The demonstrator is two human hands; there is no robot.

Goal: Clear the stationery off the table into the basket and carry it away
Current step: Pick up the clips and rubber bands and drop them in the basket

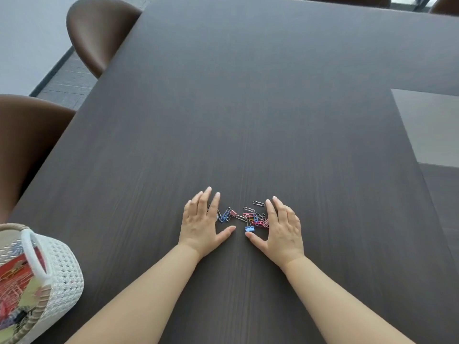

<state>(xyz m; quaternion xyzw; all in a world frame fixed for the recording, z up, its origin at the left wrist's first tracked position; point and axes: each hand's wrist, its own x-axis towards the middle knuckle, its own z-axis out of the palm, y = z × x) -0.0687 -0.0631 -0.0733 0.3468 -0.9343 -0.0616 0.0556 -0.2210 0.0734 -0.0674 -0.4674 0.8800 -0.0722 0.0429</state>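
Dark wood counter (248, 95), 2 brown chairs (99, 31) on its left side. Left hand (201, 219) and right hand (283, 227) lie flat, fingers straight, either side of the paper clips (248, 217); white basket (67, 269) at the near-left corner.

Surface: dark wood-grain table (248, 108), grey panel (427, 125) inset at right.
Centre front: loose cluster of coloured paper clips (257, 220), with a blue binder clip (249, 228) and a pink binder clip (233, 213).
Left front edge: white woven basket (67, 274).

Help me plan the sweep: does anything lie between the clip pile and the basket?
Only the left hand, flat at the left edge of the clips. Past it, nothing visible lies on the table up to the basket.
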